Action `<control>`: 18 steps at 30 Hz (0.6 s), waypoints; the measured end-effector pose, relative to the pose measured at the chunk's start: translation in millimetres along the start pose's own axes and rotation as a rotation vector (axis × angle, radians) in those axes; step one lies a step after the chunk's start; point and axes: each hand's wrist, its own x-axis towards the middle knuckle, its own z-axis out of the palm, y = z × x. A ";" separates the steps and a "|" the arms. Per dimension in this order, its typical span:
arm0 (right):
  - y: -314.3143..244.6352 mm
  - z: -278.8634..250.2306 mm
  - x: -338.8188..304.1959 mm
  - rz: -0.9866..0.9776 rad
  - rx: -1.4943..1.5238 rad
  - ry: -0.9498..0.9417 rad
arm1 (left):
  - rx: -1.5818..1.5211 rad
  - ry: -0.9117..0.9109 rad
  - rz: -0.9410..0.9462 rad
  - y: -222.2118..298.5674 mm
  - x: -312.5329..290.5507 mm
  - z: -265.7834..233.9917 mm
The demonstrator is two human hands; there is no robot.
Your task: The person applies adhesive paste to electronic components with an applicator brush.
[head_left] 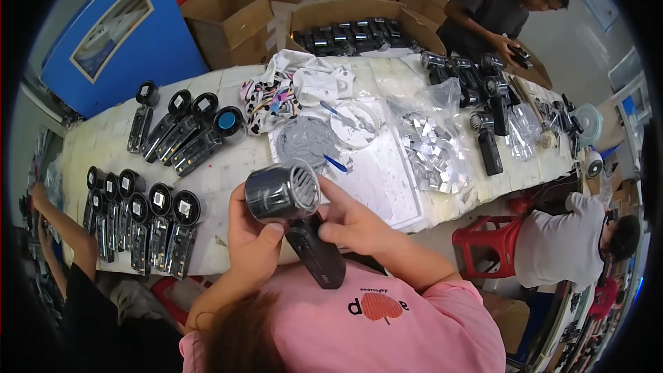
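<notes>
Head: hands (pixel 250 238) (pixel 353 224) hold black device (pixel 280 193); pale lettering (pixel 324 277) on handle (pixel 311 250).

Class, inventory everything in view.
Held device: one, dark, centre
Open devices: about eleven, black, left
Other devices: many, black, right
Table: one, whitish, middle
Cloth: pile, whitish, centre
Dish: one, white, centre
Paste: mass, grey, centre
Tools: two, blue, centre
Pieces: many, silver, right
Cartons: several, brown, behind
Panel: one, blue, left
Stools: one clear, red, right
Workers: several, mixed clothing, around
Shirt: one, pink, bottom
Left fingers: several, on device
Right fingers: several, on device
</notes>
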 end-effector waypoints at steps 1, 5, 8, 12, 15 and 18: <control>-3.3 -0.3 -0.5 -0.128 -0.083 0.033 | -0.014 0.014 0.015 -1.0 1.1 -2.3; -44.3 -44.9 -8.5 -0.454 -1.084 0.642 | -0.124 0.134 -0.041 24.6 -1.3 -14.9; -68.9 -114.5 -27.4 -0.384 -1.660 1.031 | -0.187 0.169 -0.195 31.9 3.8 -34.9; -71.9 -177.0 -53.2 -0.044 -1.949 1.113 | -0.274 0.118 -0.291 44.4 8.0 -45.5; -68.5 -173.3 -48.1 0.012 -1.984 1.029 | 0.151 0.096 -0.116 52.3 5.4 -52.8; -68.8 -168.3 -45.9 0.121 -1.743 1.130 | 1.176 -0.182 0.267 59.2 9.9 -55.6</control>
